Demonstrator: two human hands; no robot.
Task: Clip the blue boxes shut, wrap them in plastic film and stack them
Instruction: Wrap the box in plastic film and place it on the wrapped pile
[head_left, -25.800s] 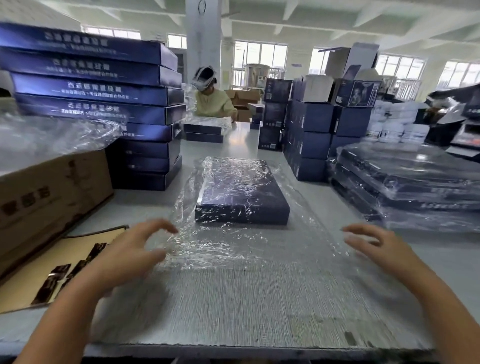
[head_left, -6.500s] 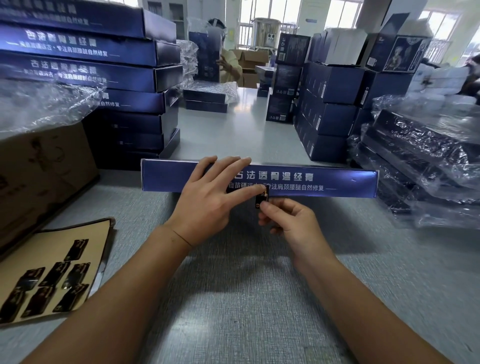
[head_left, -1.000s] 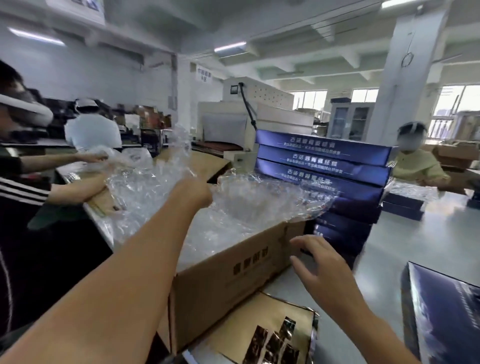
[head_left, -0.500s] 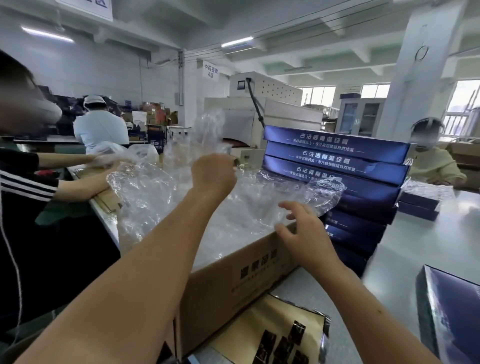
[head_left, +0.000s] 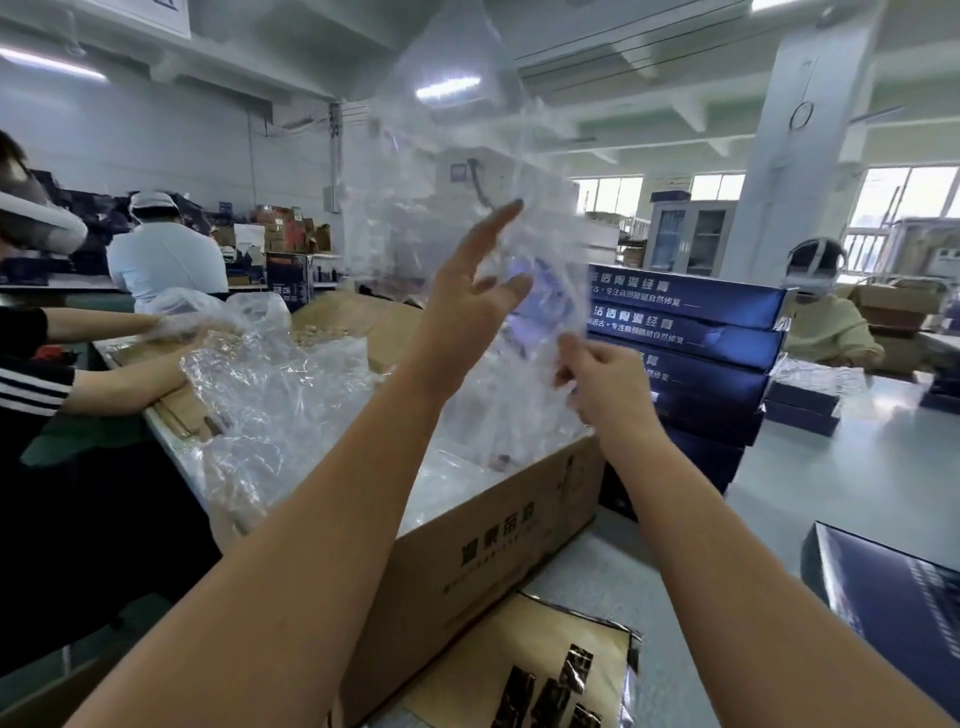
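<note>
A clear sheet of plastic film (head_left: 441, 171) hangs raised above the open cardboard carton (head_left: 493, 551), reaching to the top of the view. My left hand (head_left: 462, 306) is up against it with fingers straight and spread. My right hand (head_left: 602, 384) pinches the film's lower edge. More crumpled film (head_left: 270, 395) fills the carton. One blue box (head_left: 893, 608) lies flat on the grey table (head_left: 831, 483) at the lower right. A tall stack of blue boxes (head_left: 701, 332) stands behind my right hand.
A tan card with black clips (head_left: 535, 670) lies in front of the carton. A person in a striped sleeve (head_left: 31, 374) works close on the left, arms at the carton's far side. Another person (head_left: 821, 322) sits across the table beside wrapped boxes.
The film sheet has been pulled up out of the carton and now hangs high. My left hand rose and spread its fingers; my right hand came up and took the film's edge.
</note>
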